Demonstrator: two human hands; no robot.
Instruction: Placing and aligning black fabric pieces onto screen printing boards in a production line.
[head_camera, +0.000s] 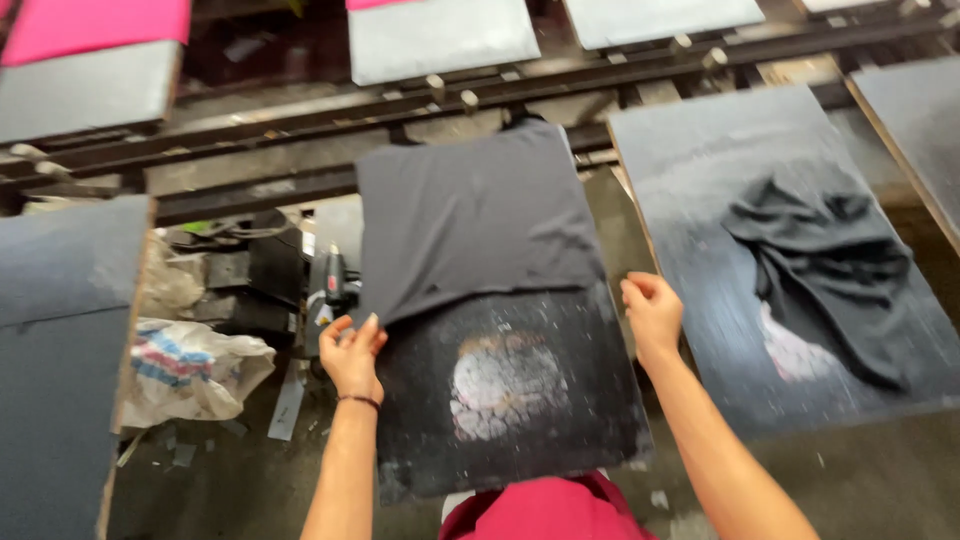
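Between the fingers of both hands: dark garment (470, 215) on stained platen (520, 400). Left hand (352, 352) pinches its lower left corner; right hand (652, 312) fingers curled, touching its lower right edge, grip unclear.

The flat dark printing board (520, 420) is covered over its far half by the dark grey cloth garment (470, 215), and its near edge passes behind a pink cloth (545, 510) that the bottom edge cuts off. The crumpled black cloth (825, 270) hides part of a pale patch (790, 352) beneath it. The whole view is motion-blurred, so whether the left hand (352, 355) and right hand (652, 312) pinch the garment's hem cannot be told.
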